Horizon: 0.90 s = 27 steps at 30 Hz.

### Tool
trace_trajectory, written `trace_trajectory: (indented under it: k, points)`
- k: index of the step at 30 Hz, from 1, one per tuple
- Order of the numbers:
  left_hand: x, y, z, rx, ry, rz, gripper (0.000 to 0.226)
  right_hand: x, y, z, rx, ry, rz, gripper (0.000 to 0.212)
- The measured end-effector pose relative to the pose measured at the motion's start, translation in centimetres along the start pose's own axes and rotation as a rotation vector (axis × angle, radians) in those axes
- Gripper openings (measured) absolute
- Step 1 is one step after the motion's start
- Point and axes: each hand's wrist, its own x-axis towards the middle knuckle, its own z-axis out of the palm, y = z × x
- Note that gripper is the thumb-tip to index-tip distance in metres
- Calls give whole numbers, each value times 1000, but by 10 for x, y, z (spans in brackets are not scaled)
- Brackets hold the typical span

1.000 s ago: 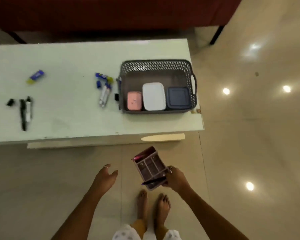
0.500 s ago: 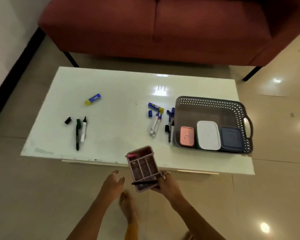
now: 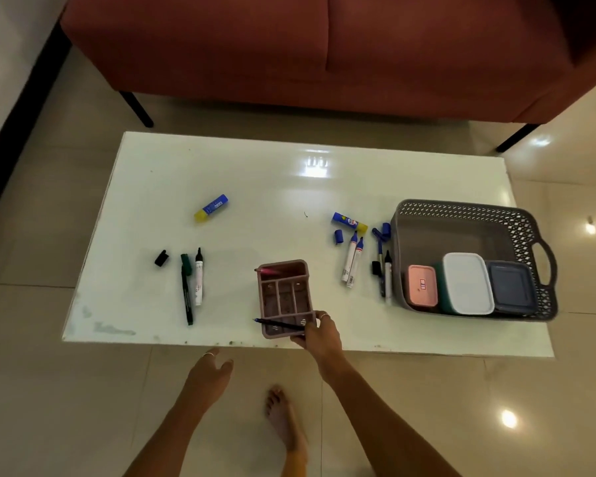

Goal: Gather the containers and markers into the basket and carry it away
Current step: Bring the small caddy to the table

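My right hand (image 3: 320, 333) grips the near end of a pink divided organiser (image 3: 284, 297) together with a dark pen (image 3: 279, 325), over the table's front edge. My left hand (image 3: 209, 371) hangs relaxed and holds nothing, just below that edge. The grey basket (image 3: 475, 215) sits at the table's right with a pink container (image 3: 423, 285), a white-lidded one (image 3: 467, 282) and a dark blue one (image 3: 511, 290) inside. Markers (image 3: 351, 263) and caps lie left of the basket. Two more markers (image 3: 192, 284) and a black cap (image 3: 161, 258) lie at the left.
The white table (image 3: 255, 187) also bears two blue-and-yellow glue sticks (image 3: 211, 207), one mid-left and one near the basket. A red sofa (image 3: 289, 46) stands behind the table. My bare foot (image 3: 284, 414) is on the tiled floor.
The view has swung up and nearer to the table. My right hand has carried the pink organiser forward over the table's front edge. My left hand stays low and relaxed.
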Motion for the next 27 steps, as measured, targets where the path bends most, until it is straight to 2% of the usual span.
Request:
trace_trajectory:
  k: [13, 20, 27]
  points:
    - [22, 6, -17, 7, -89, 5, 52, 13, -10, 26, -38, 5, 43, 32]
    - [26, 10, -38, 0, -65, -6, 51, 16, -14, 14, -413, 149, -47, 41]
    - [24, 26, -47, -43, -3, 26, 49, 28, -21, -22, -515, 157, -88, 13]
